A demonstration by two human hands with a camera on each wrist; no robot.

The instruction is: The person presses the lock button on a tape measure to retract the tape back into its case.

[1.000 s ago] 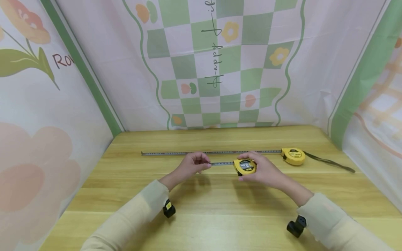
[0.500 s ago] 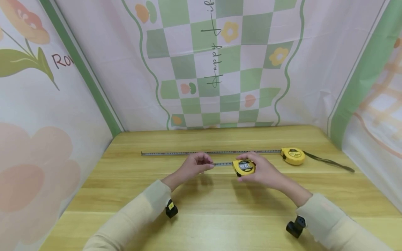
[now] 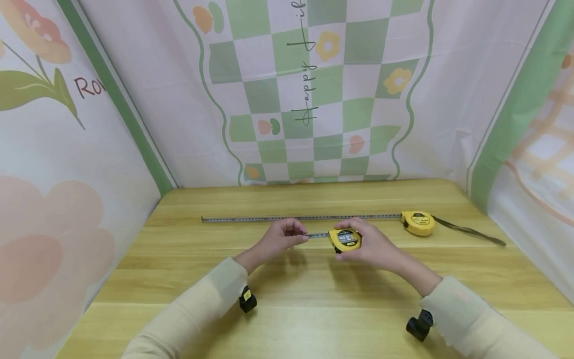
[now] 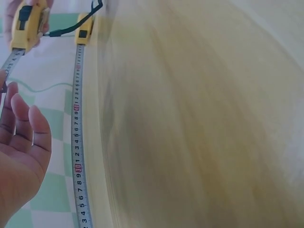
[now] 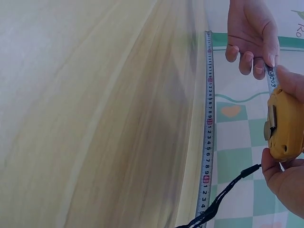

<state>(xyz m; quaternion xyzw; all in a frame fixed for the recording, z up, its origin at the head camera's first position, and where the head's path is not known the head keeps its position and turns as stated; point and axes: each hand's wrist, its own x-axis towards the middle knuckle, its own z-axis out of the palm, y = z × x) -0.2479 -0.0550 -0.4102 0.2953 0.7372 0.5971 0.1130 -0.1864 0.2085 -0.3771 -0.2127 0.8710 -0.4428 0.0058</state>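
My right hand [image 3: 374,245] grips a yellow tape measure [image 3: 345,240] by its case, thumb on the near side and fingers on the far side. A short length of its blade [image 3: 318,235] shows between the hands. At the blade's end, my left hand [image 3: 285,235] pinches the tip between thumb and finger, its other fingers loosely bent in the left wrist view. Both hands are raised over the table, casting shadows on it. From beside the held case, a black strap [image 5: 213,205] trails down in the right wrist view.
Behind the hands, a second yellow tape measure [image 3: 418,223] lies on the wooden table [image 3: 287,314]. Its long blade [image 3: 242,219] stretches leftward, and a dark strap [image 3: 468,231] extends to the right. Printed fabric [image 3: 327,99] hangs along the table's back and sides.
Both hands have moved closer together: the left to the right, the right slightly to the left with the tape measure. Less blade shows between them. The second tape measure stays put.
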